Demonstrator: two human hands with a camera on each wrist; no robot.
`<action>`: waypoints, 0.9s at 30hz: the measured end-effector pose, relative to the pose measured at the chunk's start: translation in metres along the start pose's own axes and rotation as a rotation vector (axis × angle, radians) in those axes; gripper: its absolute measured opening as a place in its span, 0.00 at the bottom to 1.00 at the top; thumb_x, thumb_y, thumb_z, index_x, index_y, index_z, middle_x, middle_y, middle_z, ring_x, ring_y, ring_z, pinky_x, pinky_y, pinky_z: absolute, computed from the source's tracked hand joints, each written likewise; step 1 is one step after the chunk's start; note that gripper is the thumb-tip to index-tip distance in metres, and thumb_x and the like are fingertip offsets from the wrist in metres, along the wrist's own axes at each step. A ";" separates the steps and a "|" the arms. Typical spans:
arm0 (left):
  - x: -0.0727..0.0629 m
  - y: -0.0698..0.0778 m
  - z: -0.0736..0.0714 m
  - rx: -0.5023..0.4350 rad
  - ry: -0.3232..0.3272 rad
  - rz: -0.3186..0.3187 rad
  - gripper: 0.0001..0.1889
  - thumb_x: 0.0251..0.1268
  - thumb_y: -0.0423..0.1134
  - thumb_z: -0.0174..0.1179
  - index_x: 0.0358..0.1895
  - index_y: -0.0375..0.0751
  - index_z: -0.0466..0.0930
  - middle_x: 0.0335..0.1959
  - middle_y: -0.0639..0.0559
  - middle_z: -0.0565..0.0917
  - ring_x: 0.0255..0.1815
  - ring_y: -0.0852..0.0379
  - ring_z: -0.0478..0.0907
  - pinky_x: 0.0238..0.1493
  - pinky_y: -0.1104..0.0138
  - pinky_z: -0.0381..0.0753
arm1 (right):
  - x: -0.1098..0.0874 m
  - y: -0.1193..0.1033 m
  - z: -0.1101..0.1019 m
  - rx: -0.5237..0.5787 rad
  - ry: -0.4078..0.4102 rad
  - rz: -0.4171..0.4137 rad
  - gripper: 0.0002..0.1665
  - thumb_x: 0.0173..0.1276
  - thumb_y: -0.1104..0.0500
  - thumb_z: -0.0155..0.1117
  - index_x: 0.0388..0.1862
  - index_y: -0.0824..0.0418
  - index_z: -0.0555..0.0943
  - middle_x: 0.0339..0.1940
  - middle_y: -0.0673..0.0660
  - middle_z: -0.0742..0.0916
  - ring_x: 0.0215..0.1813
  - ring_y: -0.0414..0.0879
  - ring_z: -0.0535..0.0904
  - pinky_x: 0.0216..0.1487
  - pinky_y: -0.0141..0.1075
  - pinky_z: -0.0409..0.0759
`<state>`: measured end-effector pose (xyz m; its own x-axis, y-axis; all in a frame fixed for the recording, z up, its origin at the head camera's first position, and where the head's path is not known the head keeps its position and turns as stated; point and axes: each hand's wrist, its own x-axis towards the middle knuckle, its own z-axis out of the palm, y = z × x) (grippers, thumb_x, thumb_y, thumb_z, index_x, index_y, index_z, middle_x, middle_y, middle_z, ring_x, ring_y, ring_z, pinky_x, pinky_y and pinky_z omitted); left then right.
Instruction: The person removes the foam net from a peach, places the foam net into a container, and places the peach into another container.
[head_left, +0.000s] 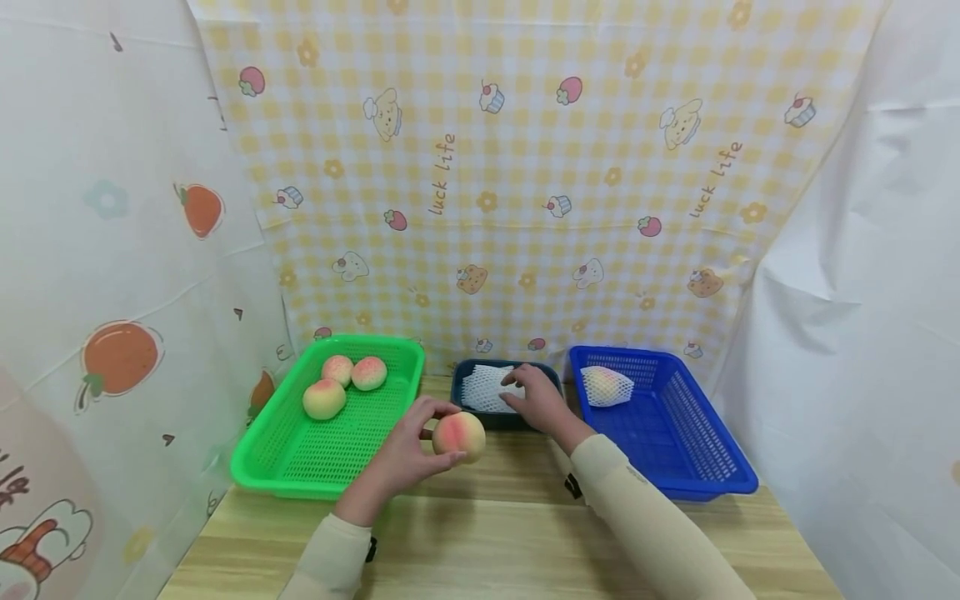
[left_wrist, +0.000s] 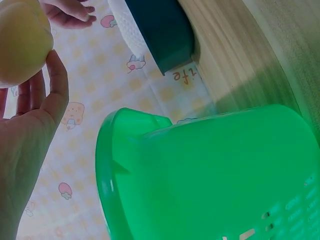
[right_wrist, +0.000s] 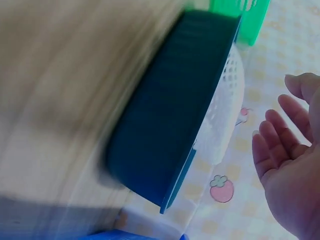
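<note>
My left hand (head_left: 403, 454) holds a yellow and pink peach (head_left: 459, 437) between thumb and fingers, just in front of a small dark tray (head_left: 501, 422). White foam nets (head_left: 483, 388) lie in that tray. Over its right side hovers my right hand (head_left: 542, 402), fingers loosely bent. In the right wrist view, this hand (right_wrist: 295, 155) has nothing in it and is apart from the white net (right_wrist: 222, 107). The left wrist view shows the peach (left_wrist: 22, 42) at the fingertips, only partly in frame.
At the left, a green basket (head_left: 352, 454) holds three bare peaches (head_left: 325, 400). On the right, a blue basket (head_left: 693, 421) contains one peach in a foam net (head_left: 606, 387); my right forearm passes by its near left corner. A patterned cloth (head_left: 487, 233) hangs behind the wooden table (head_left: 480, 542).
</note>
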<state>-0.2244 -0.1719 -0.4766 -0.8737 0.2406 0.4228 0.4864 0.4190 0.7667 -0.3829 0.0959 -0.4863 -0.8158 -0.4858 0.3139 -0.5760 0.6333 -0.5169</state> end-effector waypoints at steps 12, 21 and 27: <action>0.000 0.000 0.000 0.001 -0.012 -0.013 0.30 0.61 0.43 0.85 0.65 0.52 0.82 0.62 0.55 0.79 0.60 0.51 0.80 0.57 0.54 0.89 | -0.071 -0.018 -0.010 0.119 0.022 -0.044 0.08 0.78 0.57 0.76 0.52 0.55 0.90 0.49 0.49 0.88 0.50 0.47 0.85 0.49 0.41 0.85; 0.000 -0.002 -0.002 0.004 -0.018 0.007 0.30 0.61 0.42 0.85 0.65 0.53 0.82 0.62 0.55 0.79 0.61 0.51 0.80 0.57 0.57 0.89 | -0.119 -0.024 -0.016 0.104 0.027 -0.035 0.08 0.80 0.54 0.74 0.54 0.49 0.88 0.51 0.47 0.87 0.54 0.50 0.83 0.51 0.44 0.86; 0.000 -0.002 -0.001 0.016 -0.022 0.008 0.30 0.61 0.43 0.85 0.65 0.53 0.82 0.61 0.55 0.79 0.60 0.52 0.80 0.56 0.60 0.89 | -0.132 -0.021 -0.014 0.118 0.034 -0.019 0.08 0.79 0.55 0.75 0.54 0.48 0.87 0.51 0.49 0.87 0.54 0.52 0.83 0.52 0.39 0.85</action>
<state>-0.2249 -0.1738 -0.4772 -0.8693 0.2634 0.4182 0.4939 0.4307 0.7554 -0.2642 0.1551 -0.5060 -0.8074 -0.4752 0.3498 -0.5826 0.5483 -0.6000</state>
